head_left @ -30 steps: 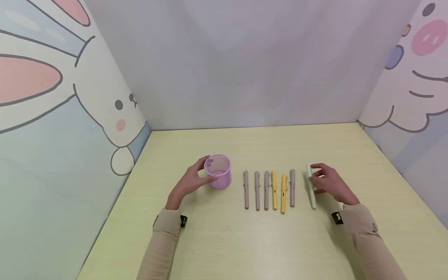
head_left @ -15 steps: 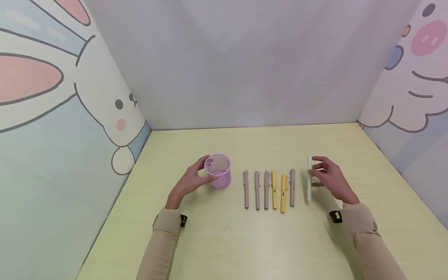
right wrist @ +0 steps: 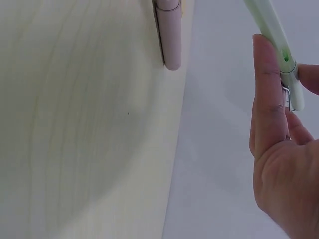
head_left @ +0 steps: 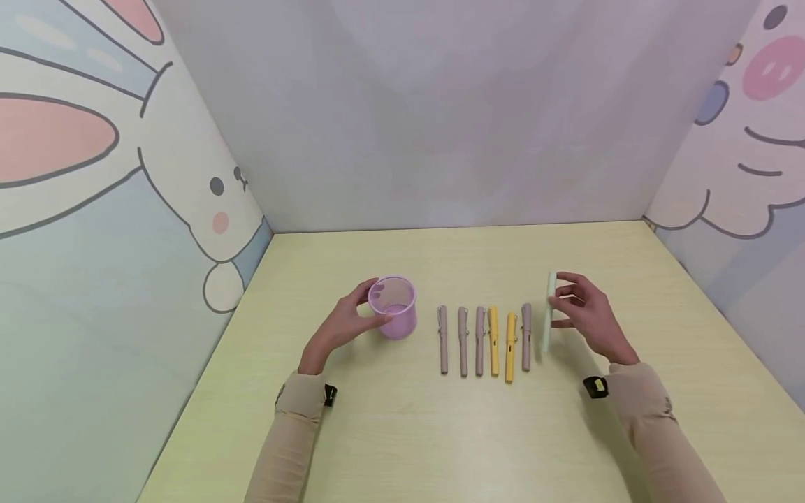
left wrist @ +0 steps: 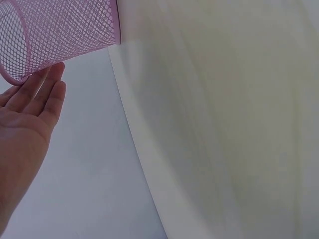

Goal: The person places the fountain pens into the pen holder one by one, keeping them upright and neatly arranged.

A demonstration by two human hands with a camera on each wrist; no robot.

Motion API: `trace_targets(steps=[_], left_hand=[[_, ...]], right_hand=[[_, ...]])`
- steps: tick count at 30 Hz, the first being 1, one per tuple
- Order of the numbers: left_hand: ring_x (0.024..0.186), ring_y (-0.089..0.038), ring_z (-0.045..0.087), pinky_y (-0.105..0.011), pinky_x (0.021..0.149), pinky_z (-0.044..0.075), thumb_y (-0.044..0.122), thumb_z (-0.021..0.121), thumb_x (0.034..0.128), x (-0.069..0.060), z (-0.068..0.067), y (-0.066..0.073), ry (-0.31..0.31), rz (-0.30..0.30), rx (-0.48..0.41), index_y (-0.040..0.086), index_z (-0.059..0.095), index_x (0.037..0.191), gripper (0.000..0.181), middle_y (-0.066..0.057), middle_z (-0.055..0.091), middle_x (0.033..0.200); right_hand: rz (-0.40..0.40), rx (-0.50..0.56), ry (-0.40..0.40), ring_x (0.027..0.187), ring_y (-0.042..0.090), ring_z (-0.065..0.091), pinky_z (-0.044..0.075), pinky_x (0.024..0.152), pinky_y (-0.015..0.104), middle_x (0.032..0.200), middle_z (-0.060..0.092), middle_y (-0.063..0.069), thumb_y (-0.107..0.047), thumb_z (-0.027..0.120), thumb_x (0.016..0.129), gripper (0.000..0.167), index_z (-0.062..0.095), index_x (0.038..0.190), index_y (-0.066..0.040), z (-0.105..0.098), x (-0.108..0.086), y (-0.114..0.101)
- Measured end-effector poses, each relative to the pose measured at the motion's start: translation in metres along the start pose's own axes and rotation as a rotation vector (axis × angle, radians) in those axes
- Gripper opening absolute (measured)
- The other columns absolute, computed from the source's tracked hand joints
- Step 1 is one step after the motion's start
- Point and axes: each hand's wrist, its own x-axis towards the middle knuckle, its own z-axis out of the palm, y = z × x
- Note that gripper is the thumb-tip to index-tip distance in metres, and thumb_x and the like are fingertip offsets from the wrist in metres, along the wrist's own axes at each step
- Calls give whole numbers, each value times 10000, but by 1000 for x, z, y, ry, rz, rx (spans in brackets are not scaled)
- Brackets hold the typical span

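Observation:
With thumb in front and fingers behind, my left hand point(head_left: 343, 322) holds a pink-purple mesh pen cup point(head_left: 402, 325), which stands upright on the table. The left wrist view shows those fingers against the cup's mesh side point(left wrist: 70, 30). My right hand point(head_left: 588, 316) pinches a pale green pen point(head_left: 548, 318) between thumb and fingers, above the table and nearly upright. Its metal clip point(right wrist: 286, 97) shows in the right wrist view. Left of this hand lie several mauve pens point(head_left: 480, 342) and two yellow pens point(head_left: 493, 342), roughly parallel in a row; the nearest is a mauve pen point(head_left: 526, 337).
The light wood table point(head_left: 402, 433) ends at a pale grey back wall point(head_left: 453, 140). Side panels with a cartoon rabbit point(head_left: 189, 161) and a pig-like figure point(head_left: 755, 140) stand left and right.
The green pen, resting on the table one second ago, has been lifted by my right hand and shifted slightly left, its lower end swinging left. My left hand and the cup have stayed put.

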Motion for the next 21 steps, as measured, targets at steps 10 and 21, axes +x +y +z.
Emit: trace_targets(steps=[10, 21], left_hand=[[1383, -384, 478, -645, 1114, 364, 337, 816, 883, -1, 0, 1, -2, -8, 2, 90, 398, 1578, 848, -130, 526, 1508], [1381, -382, 482, -630, 1109, 378, 355, 812, 886, 0, 0, -1, 1, 4, 9, 93, 401, 1576, 845, -123, 529, 1508]], right_hand=[[-83, 62, -1, 901, 90, 652, 627, 656, 338, 1071, 589, 34, -11, 609, 1029, 467, 438, 1464, 5, 14, 6, -5], [-141, 133, -9, 886, 112, 654, 626, 649, 336, 1068, 599, 46, 49, 602, 1011, 478, 435, 1459, 41, 29, 12, -13]])
